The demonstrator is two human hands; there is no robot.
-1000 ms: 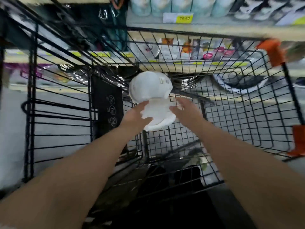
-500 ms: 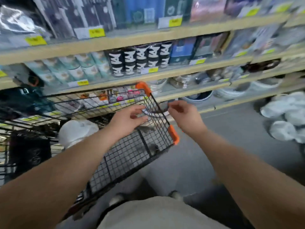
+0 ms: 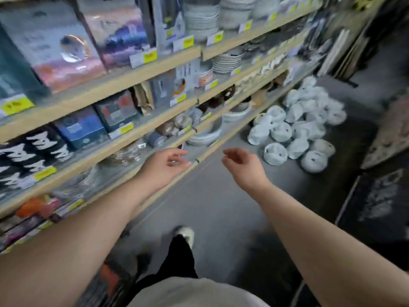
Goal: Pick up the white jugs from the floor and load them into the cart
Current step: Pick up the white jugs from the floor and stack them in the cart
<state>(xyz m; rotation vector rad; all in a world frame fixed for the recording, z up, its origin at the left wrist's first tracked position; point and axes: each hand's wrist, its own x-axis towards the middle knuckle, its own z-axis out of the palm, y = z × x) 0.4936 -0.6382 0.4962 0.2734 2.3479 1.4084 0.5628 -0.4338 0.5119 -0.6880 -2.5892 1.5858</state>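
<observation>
fingers (image 3: 179, 152) loose on left hand (image 3: 162, 167) and right hand (image 3: 245, 169), white jugs (image 3: 281, 131) well ahead.

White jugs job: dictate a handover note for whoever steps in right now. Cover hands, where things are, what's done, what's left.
Left hand: empty, fingers loosely curled, held out over the floor.
Right hand: empty, same pose.
White jugs: a large pile on the floor ahead and to the right, beside the shelving. Neither hand touches it.
Cart: not clearly in view now.
Done: one jug was in the cart half a second ago.
Left: nearly the whole pile. Step to it, pick up jugs and carry them back to the cart.
</observation>
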